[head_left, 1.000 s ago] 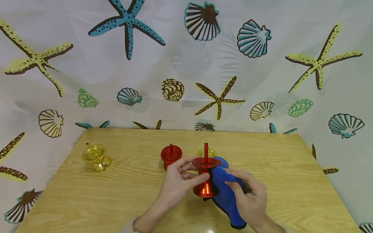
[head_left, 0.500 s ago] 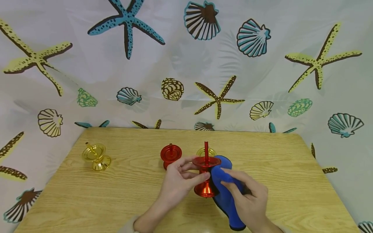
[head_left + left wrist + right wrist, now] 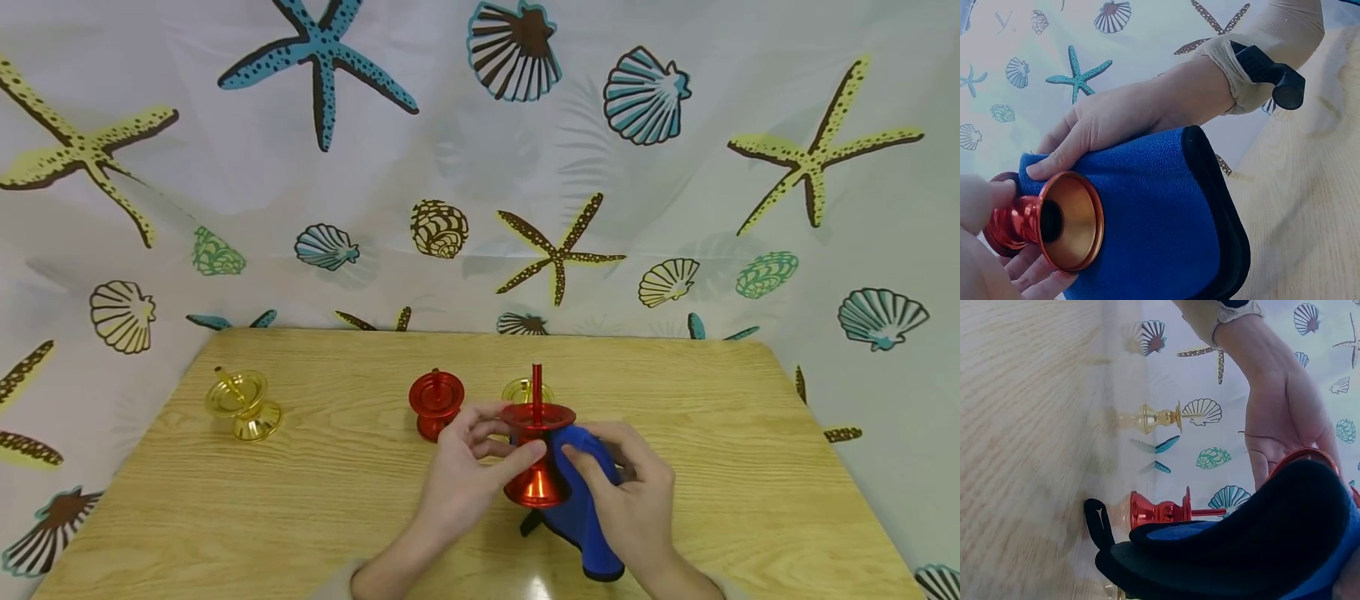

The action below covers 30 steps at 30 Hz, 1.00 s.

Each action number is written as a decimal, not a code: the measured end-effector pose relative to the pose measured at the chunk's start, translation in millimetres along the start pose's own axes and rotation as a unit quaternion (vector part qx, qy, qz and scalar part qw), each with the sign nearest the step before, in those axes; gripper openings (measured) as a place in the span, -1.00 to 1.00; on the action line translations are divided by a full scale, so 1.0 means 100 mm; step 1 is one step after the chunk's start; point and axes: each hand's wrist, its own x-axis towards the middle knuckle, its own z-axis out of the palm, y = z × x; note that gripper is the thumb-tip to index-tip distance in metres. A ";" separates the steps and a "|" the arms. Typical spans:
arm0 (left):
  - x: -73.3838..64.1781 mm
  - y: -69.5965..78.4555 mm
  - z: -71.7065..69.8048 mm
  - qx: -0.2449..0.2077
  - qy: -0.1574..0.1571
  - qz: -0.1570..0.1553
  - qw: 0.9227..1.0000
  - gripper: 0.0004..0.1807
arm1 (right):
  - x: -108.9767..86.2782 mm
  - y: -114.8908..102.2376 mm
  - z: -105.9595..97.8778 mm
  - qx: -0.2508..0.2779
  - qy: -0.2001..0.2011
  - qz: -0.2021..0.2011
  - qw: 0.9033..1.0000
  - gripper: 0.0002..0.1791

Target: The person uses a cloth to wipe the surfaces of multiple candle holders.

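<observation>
One red candle holder (image 3: 538, 485), long axis upright, sits pinched in our left grip (image 3: 467, 477); just right, our right grip (image 3: 636, 493) clasps a blue cloth (image 3: 582, 510).

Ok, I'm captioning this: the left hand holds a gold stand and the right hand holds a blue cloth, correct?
Not quite: the stand in the left hand is red, not gold, as the head view shows. The right hand does hold a blue cloth.
</observation>
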 end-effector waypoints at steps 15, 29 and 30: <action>0.01 -0.02 -0.03 -0.045 -0.055 -0.019 0.997 -0.29 | -0.01 0.06 0.02 0.082 0.027 0.002 0.996 -0.74; 0.00 -0.04 -0.10 0.009 -0.030 0.010 0.999 -0.32 | -0.04 0.00 -0.01 0.105 -0.018 -0.003 0.994 -0.75; 0.00 -0.04 -0.10 0.011 -0.026 0.010 1.000 -0.32 | -0.04 -0.02 -0.02 0.103 -0.019 -0.002 0.994 -0.76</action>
